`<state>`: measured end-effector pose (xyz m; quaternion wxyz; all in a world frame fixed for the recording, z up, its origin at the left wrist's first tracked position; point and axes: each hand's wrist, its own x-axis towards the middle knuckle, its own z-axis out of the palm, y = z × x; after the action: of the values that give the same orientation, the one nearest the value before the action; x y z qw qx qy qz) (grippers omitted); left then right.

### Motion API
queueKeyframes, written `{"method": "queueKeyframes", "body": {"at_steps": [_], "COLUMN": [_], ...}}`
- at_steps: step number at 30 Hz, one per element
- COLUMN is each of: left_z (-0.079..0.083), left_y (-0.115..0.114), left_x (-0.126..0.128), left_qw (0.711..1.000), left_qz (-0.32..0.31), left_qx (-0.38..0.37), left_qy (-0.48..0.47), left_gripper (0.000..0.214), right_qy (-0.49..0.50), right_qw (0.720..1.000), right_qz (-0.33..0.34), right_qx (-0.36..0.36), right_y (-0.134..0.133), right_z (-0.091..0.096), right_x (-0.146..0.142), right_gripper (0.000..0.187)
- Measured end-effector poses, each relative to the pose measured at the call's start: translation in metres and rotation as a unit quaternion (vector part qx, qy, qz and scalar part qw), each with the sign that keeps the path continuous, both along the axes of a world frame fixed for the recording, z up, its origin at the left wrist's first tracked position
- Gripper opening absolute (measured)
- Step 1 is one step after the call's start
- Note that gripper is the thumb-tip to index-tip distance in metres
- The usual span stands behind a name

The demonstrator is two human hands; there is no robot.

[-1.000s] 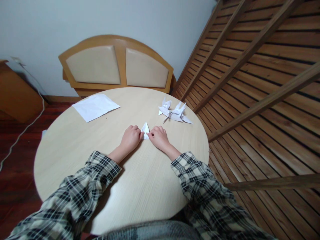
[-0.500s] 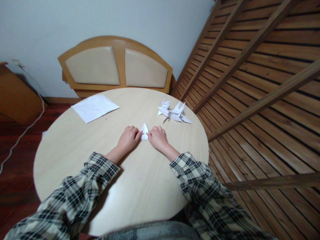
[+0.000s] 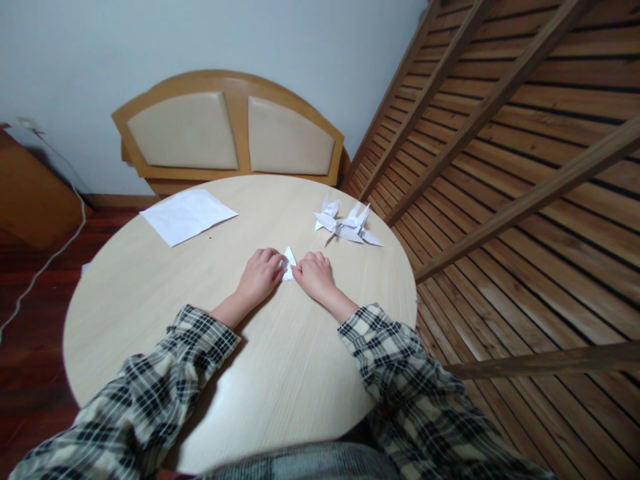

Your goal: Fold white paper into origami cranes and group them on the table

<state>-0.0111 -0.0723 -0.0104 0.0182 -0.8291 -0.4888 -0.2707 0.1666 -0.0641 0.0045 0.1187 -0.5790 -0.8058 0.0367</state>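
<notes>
Between my hands a small folded white paper (image 3: 289,267) lies on the round table (image 3: 280,373), its pointed end facing away from me. My left hand (image 3: 260,273) has its fingers curled at the paper's left edge, the thumb and fingertips on it. From the other side my right hand (image 3: 315,275) presses the right edge with its thumb, its other fingers bent against the table. Parts of both paper edges are hidden under my fingers.
Several folded white paper cranes (image 3: 347,223) stand together at the table's far right. A white sheet of paper (image 3: 190,215) lies at the far left. Beyond the table is a wooden headboard (image 3: 243,127); a slatted wooden wall (image 3: 500,200) rises on the right.
My left thumb and fingertips have shifted slightly at the paper's left edge. The right hand stays nearly still, and the view has moved a little.
</notes>
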Motion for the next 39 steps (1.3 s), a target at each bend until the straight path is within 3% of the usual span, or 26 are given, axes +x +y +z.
{"method": "queueKeyframes", "body": {"at_steps": [4,8,16,29,39], "left_z": [-0.002,-0.008,-0.011,-0.006,-0.003], "left_y": [0.005,0.009,0.010,0.008,0.009], "left_x": [0.001,0.002,0.002,0.001,0.001], "left_qw": [0.999,0.998,0.998,0.995,0.996], "left_qz": [-0.051,-0.056,-0.046,-0.049,-0.035], "left_qx": [-0.004,-0.005,-0.025,-0.071,-0.077], "left_qy": [-0.010,-0.019,-0.027,-0.043,-0.035], "left_gripper": [0.026,0.027,0.029,0.031,0.032], "right_qy": [-0.010,0.036,0.115,0.030,0.072], "right_qw": [1.000,0.999,0.985,0.996,0.996], "right_qz": [-0.011,-0.023,0.126,0.078,0.038], "right_qx": [0.018,0.029,0.013,-0.025,-0.040], "right_y": [-0.005,-0.004,-0.001,-0.009,-0.008], "right_z": [0.000,0.002,0.003,-0.009,-0.008], "right_x": [-0.001,0.009,0.026,0.013,0.012], "right_gripper": [0.034,0.028,0.035,0.044,0.040]}}
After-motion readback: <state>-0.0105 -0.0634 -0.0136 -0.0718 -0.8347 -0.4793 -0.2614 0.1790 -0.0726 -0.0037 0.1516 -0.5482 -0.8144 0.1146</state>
